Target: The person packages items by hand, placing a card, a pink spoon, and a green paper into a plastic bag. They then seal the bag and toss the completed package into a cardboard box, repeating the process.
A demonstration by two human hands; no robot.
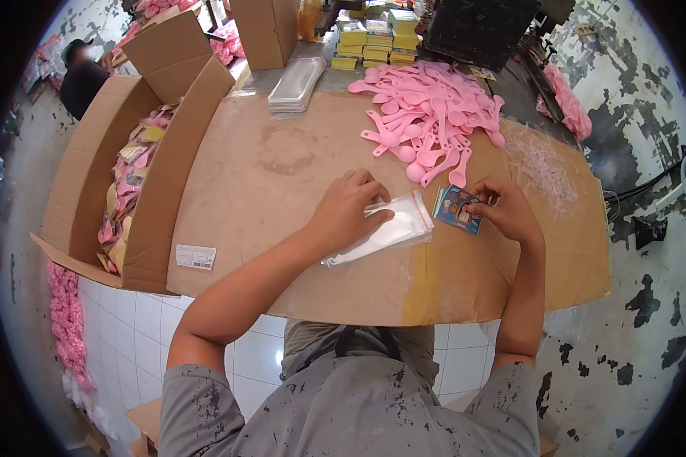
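My left hand rests on a small stack of clear plastic bags in front of me, its thumb and fingers closed on the top bag. To the right, my right hand pinches a printed blue card between thumb and fingers. Other cards show at the left edge of this card, fanned slightly; I cannot tell how many. Just beyond my hands lies a heap of pink plastic scoops, its nearest scoop close to the cards.
An open cardboard box of filled packets stands at the left. More clear bags and stacks of cards lie at the back. Thin plastic strips are scattered at the right. A label lies near the box. Another person is at far left.
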